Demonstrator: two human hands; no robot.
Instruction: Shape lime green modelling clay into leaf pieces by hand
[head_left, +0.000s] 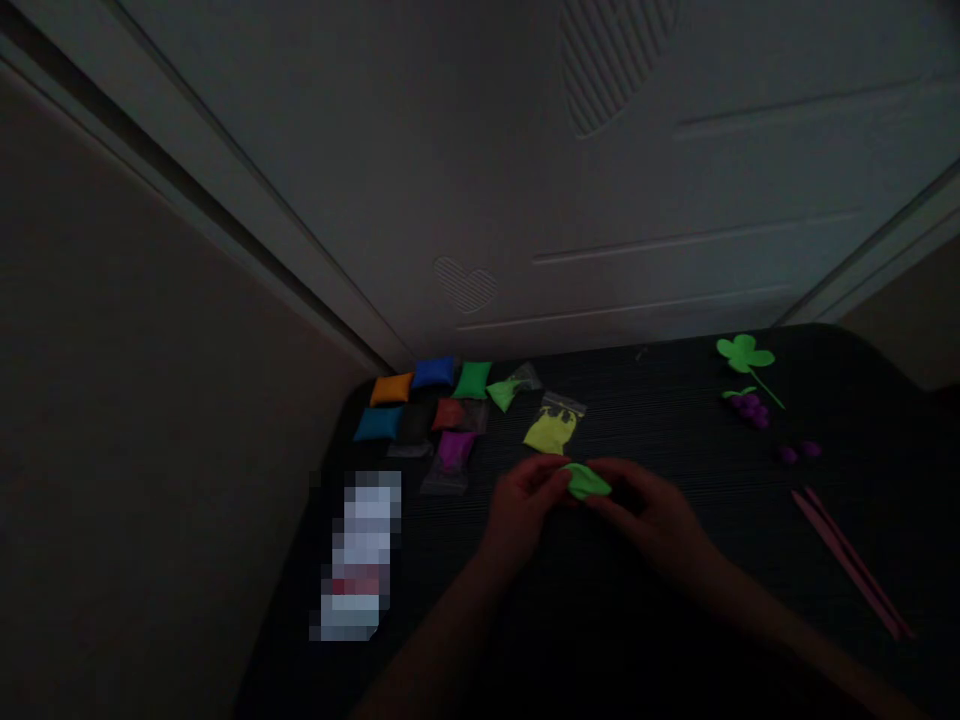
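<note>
A bright green lump of modelling clay (pixel 586 482) is pinched between both hands above the dark table. My left hand (pixel 525 505) grips its left end with thumb and fingers. On the right end, the thumb and fingers of my right hand (pixel 649 510) are closed. The lump looks flattened, with a fold across its surface. Just beyond the hands lies an open-topped bag of yellow clay (pixel 553 428). Dim light hides the finer detail of the fingers.
Several clay packets, among them an orange one (pixel 391 389) and a magenta one (pixel 454 452), lie at the back left. A blurred-out bright object (pixel 364 550) is at the left. Rightward are a green clover shape (pixel 742 354), purple clay grapes (pixel 750 410) and pink sticks (pixel 847 560).
</note>
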